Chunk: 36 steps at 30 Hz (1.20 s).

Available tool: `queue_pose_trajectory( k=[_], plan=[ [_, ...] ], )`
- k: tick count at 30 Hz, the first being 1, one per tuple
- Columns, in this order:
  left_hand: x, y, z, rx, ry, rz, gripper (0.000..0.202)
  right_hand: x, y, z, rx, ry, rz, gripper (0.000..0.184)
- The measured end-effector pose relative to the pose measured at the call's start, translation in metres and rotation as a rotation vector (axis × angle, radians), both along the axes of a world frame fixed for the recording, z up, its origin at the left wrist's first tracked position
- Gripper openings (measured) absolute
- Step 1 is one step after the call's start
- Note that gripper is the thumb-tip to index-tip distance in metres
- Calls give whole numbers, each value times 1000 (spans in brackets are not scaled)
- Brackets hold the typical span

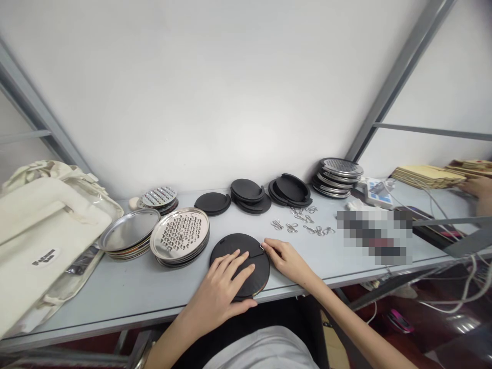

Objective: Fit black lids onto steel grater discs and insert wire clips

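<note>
A round black disc (234, 246) lies flat at the table's front edge. My left hand (221, 289) rests on it with fingers spread and flat, holding it down. My right hand (286, 259) is at the disc's right rim, fingertips pinched on a small metal wire clip (262, 247) at the slot in the rim. Several loose wire clips (303, 223) lie just beyond my right hand.
Stacks of metal grater plates (180, 236) and plain metal plates (128, 231) sit left; black lids (248, 193) and more graters (338, 174) stand at the back. Cream bags (46, 230) fill the far left. Another person's hand (478, 189) shows by cardboard sheets (426, 175) at right.
</note>
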State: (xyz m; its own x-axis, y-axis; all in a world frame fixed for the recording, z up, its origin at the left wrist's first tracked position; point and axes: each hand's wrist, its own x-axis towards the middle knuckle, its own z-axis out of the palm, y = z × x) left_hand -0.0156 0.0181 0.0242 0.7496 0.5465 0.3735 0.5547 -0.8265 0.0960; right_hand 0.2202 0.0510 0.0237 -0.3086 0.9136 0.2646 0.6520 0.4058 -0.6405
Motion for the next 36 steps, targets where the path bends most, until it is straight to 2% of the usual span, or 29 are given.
queue_pose_trajectory(
  k=[17,25,36],
  plan=[
    [3,-1,-4,71,71,21,57,3,3,1,51,-69,51,31],
    [4,-2,-2,26,54,43,59,5,3,5,21,-60,83,32],
    [5,-4,-3,7,81,61,59,9,2,1,-17,-1,91,32]
  ],
)
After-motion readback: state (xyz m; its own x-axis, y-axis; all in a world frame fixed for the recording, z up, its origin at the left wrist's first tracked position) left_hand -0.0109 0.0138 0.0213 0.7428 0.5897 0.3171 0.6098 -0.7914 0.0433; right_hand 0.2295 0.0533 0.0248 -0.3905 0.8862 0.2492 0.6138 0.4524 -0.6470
